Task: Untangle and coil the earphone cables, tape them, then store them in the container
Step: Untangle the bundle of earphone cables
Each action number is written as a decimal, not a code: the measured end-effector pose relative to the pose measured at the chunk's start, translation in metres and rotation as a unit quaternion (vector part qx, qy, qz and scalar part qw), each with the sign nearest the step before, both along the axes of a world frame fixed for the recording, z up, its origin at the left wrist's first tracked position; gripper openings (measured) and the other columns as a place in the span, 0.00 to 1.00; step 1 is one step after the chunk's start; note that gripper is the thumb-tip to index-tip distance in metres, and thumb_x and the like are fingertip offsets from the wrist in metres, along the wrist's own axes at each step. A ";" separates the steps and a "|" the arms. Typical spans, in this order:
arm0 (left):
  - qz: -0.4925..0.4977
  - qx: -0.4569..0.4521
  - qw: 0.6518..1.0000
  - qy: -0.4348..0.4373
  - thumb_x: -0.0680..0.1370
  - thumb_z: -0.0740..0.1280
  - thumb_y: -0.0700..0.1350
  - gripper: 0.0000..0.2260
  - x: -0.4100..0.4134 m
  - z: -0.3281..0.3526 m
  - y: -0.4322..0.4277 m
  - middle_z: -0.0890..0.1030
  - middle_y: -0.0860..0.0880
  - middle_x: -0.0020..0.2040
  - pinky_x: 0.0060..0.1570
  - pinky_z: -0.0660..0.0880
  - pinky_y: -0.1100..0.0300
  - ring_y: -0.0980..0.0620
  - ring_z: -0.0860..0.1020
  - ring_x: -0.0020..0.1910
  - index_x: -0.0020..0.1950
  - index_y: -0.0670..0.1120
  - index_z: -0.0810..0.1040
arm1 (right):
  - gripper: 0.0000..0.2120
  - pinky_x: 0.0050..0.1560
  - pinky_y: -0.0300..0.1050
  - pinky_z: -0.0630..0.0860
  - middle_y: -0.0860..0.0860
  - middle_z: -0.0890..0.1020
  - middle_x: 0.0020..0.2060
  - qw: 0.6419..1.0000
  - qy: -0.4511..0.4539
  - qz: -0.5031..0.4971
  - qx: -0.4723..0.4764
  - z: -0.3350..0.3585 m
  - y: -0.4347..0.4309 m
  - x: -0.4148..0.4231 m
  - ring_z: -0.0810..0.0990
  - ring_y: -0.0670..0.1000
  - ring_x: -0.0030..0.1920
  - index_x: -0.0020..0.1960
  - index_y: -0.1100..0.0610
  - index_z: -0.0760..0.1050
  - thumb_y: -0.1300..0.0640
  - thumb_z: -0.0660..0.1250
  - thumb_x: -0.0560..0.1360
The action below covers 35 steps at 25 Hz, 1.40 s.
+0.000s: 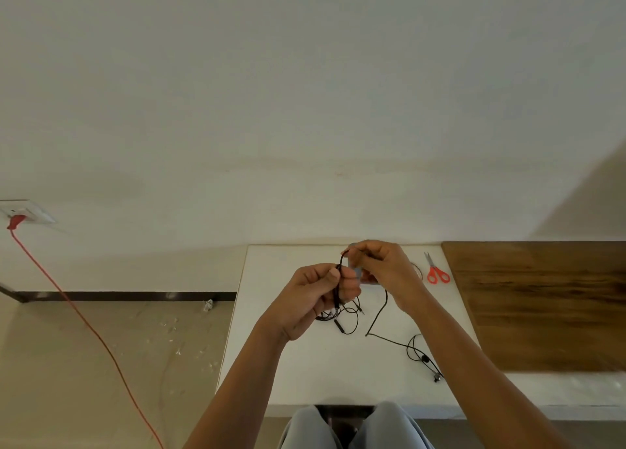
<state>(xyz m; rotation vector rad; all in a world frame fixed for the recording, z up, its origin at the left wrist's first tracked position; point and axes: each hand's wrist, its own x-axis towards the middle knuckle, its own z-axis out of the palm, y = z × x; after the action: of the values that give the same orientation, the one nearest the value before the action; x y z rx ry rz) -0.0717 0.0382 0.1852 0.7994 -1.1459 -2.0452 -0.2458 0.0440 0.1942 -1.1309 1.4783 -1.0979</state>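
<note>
A black earphone cable [376,316] lies partly on the white table [305,374] and partly lifted between my hands. My left hand [311,296] grips a bunched length of it, with loops and an inline remote [339,326] hanging below. My right hand [382,265] pinches the cable's upper bend just above and to the right. A bluish clear object [357,272], possibly the container, shows between my hands, mostly hidden. The cable's far end with earbuds [430,367] trails to the table's right side. A thin ring, perhaps tape [419,270], peeks out behind my right hand.
Red-handled scissors [437,270] lie at the back right of the table. A dark wooden board [542,306] adjoins the table on the right. To the left, a red cord [84,320] runs from a wall socket [23,211] across the floor. My knees [355,428] are under the front edge.
</note>
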 end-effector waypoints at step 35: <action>-0.049 -0.072 0.987 -0.132 0.82 0.59 0.44 0.13 0.000 -0.004 -0.003 0.83 0.44 0.50 0.46 0.74 0.63 0.53 0.82 0.47 0.57 0.38 0.79 | 0.06 0.31 0.30 0.68 0.51 0.79 0.30 0.978 0.190 0.052 -0.069 0.042 0.012 -0.002 0.70 0.41 0.28 0.41 0.54 0.79 0.57 0.67 0.76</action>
<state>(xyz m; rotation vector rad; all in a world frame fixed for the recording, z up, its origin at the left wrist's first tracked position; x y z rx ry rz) -0.0713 0.0356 0.1807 0.9795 -1.4870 -1.9480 -0.2481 0.0561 0.2366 -1.5651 1.6273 -0.9587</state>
